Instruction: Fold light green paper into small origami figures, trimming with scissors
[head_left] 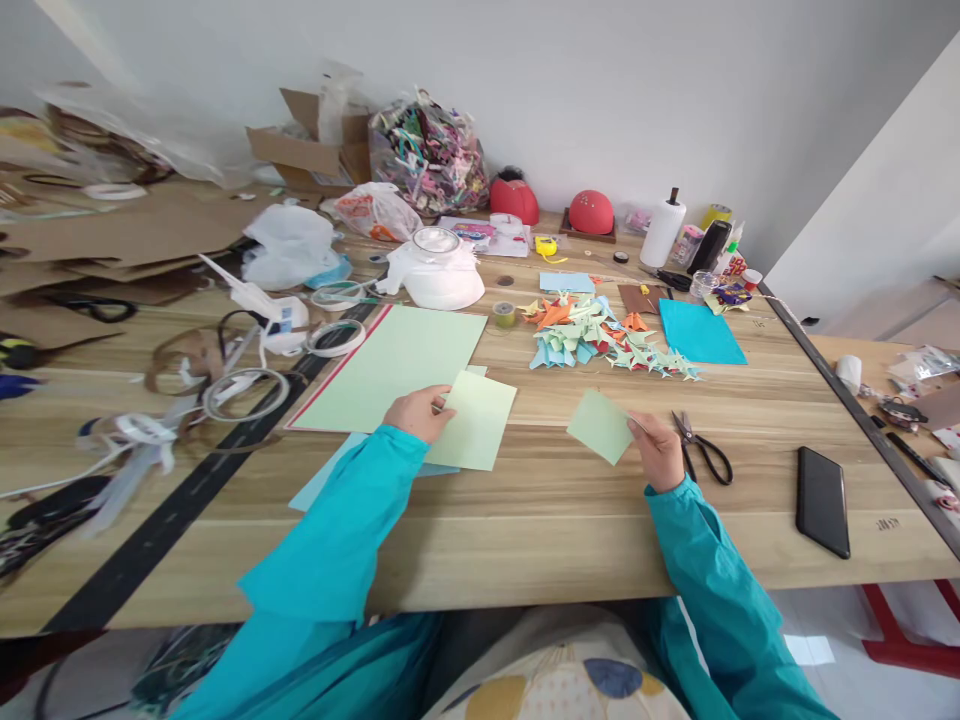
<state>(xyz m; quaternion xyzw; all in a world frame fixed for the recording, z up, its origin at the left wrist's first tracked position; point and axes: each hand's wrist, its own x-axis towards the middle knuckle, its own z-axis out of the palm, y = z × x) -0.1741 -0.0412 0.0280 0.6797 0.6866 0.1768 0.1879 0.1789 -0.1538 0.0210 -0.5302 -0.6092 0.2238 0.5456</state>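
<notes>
Across the whole lower frame spreads the wood-grain table (555,560), with dark characters (888,524) marked at its right, too small to read. Left of centre lies a large pale green sheet (397,345) with a red edge, no lettering readable on it. Upper centre, a clear bag of colourful scraps (427,155) stands near the wall. Right of centre is a pile of folded paper figures (589,335). At the middle, the left hand (418,412) has its grip pinched on the left edge of a smaller green sheet (480,425). Upper left, a plastic bag (379,212) bears orange-red print, illegible; below it, a white tool (289,325) carries a blue label, also illegible. Lower right rests a black phone (823,502), face showing no readable brand. Right of centre, the right hand (660,452) grasps one corner of a small green square (600,427), near black-handled scissors (705,452).
</notes>
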